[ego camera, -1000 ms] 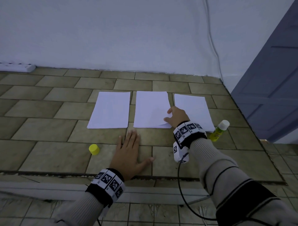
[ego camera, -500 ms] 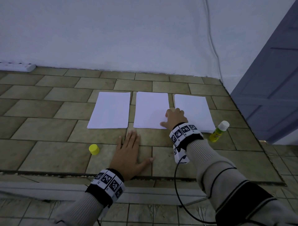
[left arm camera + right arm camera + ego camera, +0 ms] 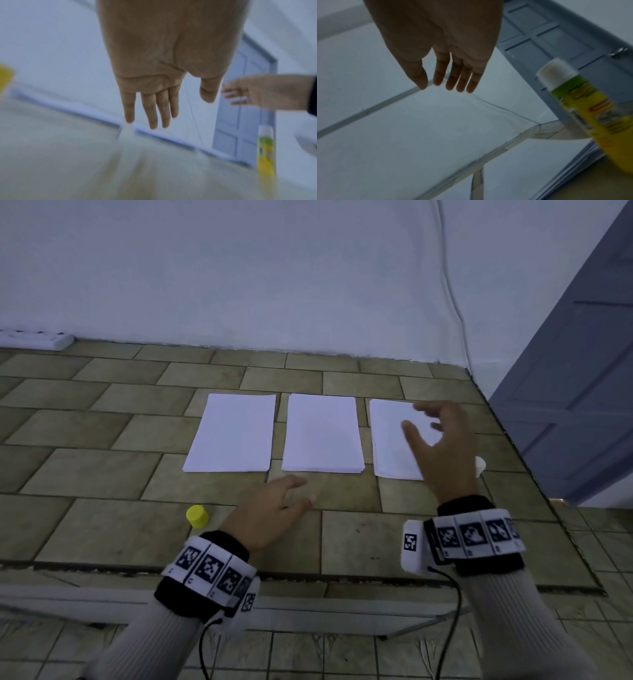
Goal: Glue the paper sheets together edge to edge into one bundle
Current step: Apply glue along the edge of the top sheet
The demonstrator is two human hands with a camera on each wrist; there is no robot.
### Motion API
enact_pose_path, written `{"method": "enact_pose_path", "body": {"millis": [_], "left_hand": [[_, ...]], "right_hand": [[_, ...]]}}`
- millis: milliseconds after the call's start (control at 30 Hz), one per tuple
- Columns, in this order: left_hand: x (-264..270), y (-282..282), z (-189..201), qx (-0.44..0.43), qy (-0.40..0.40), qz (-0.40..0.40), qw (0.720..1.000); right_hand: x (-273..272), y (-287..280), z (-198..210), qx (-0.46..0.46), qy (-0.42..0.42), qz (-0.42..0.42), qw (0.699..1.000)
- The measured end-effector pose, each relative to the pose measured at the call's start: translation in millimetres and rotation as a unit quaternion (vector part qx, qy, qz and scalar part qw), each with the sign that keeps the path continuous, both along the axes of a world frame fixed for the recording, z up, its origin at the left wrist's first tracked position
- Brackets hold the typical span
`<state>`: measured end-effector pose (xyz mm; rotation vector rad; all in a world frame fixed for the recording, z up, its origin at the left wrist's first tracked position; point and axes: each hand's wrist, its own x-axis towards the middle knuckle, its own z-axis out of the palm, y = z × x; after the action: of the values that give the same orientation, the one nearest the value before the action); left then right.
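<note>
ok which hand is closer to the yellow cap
Left. The left hand is just right of the yellow cap, low over the tiles. The right hand is far off, raised over the rightmost paper stack.

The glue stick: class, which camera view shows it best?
The right wrist view: the glue stick stands close, uncapped, its label visible. The left wrist view shows it small and blurred; the head view shows only its white tip past the right hand.

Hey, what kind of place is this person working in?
Probably a plain room indoors, with the work laid out on a tiled surface against a bare white wall. A blue-grey panelled door stands at the right, and a power strip lies by the wall.
</note>
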<state>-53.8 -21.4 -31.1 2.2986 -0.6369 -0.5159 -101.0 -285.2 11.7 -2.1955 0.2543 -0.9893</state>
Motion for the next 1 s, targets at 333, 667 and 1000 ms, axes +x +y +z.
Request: {"method": "enact_pose_path", "body": {"millis": [333,667,1000], "left_hand": [[95.3,11.6,3.9,0.196,-0.081,0.124,0.969],[114.0,14.7,-25.5,0.333,-0.109,0.145,0.925],[109.5,17.7,-13.7,0.268,-0.164,0.188,0.930]], "right_hand": [[-34.7,-37.7,-16.7,0.202,0.050,-0.176,0.962],[-38.7,-48.3,-53.1,0.253,0.185,-0.175,0.933],[-36.8,-52.6,-62.8,0.256,0.184,-0.160,0.935]]}}
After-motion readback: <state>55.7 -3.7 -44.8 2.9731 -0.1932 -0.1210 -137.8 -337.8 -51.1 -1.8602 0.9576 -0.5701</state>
